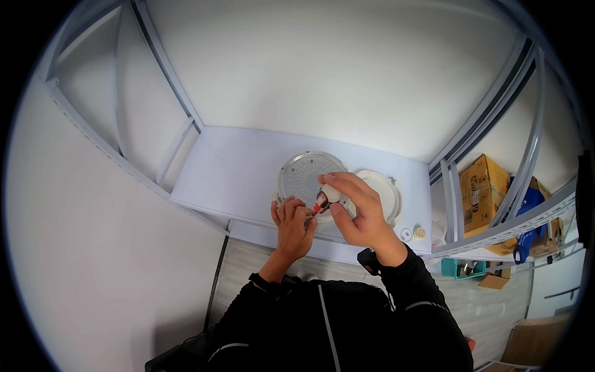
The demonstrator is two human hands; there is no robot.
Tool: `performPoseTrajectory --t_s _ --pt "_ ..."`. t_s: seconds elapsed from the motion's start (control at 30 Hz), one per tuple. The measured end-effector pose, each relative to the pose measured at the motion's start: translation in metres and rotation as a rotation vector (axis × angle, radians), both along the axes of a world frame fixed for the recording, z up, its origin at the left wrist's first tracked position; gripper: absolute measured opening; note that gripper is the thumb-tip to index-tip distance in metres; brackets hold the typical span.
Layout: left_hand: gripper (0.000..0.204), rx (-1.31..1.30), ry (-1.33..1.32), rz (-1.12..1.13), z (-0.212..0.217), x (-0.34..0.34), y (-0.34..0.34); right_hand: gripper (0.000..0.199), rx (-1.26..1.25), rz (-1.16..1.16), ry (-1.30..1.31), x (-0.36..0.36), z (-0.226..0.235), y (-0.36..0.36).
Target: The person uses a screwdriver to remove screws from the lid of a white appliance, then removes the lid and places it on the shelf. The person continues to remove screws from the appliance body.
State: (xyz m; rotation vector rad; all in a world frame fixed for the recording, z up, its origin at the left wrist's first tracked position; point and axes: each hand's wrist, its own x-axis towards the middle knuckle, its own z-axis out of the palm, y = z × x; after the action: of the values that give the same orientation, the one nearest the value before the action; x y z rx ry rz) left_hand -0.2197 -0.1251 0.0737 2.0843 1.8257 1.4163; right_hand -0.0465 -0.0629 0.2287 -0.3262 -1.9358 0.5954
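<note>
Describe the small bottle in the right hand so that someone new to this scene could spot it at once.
Start at the white shelf in the middle of the view, where a round grey disc-shaped housing lies beside a round white cover. Over the disc's near edge, the right hand pinches a small white bottle. Its red nozzle, aimed at the left hand, sets it apart.

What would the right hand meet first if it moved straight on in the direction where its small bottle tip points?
Probably the fingertips of the left hand, just beyond the red tip of the small bottle held by the right hand. The round grey disc lies beneath; depth is unclear.
</note>
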Motion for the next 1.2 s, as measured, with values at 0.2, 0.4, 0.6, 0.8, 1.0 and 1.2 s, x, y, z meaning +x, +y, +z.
performPoseTrajectory --t_s 0.2,0.4,0.6,0.8,1.0,1.2 --pt "0.023 0.005 0.019 0.009 0.001 0.001 0.001 0.05 -0.022 -0.067 -0.048 0.003 -0.005 0.001" --pt "0.024 0.001 0.011 0.003 0.001 0.001 0.001 0.054 -0.064 -0.018 -0.013 0.001 0.001 0.0" --pt "0.025 -0.001 0.025 0.017 0.001 0.001 0.001 0.054 -0.12 -0.07 -0.084 0.005 0.001 -0.006" --pt "0.025 -0.031 0.012 0.0 0.001 0.001 0.0 0.059 -0.065 0.019 -0.031 0.004 0.001 0.001" --pt "0.026 -0.027 0.02 0.01 -0.001 0.001 0.001 0.058 -0.04 -0.078 -0.099 0.004 -0.001 -0.002" --pt "0.025 -0.029 0.005 0.01 0.001 0.002 0.0 0.059 -0.048 -0.008 -0.067 0.001 -0.001 0.001"
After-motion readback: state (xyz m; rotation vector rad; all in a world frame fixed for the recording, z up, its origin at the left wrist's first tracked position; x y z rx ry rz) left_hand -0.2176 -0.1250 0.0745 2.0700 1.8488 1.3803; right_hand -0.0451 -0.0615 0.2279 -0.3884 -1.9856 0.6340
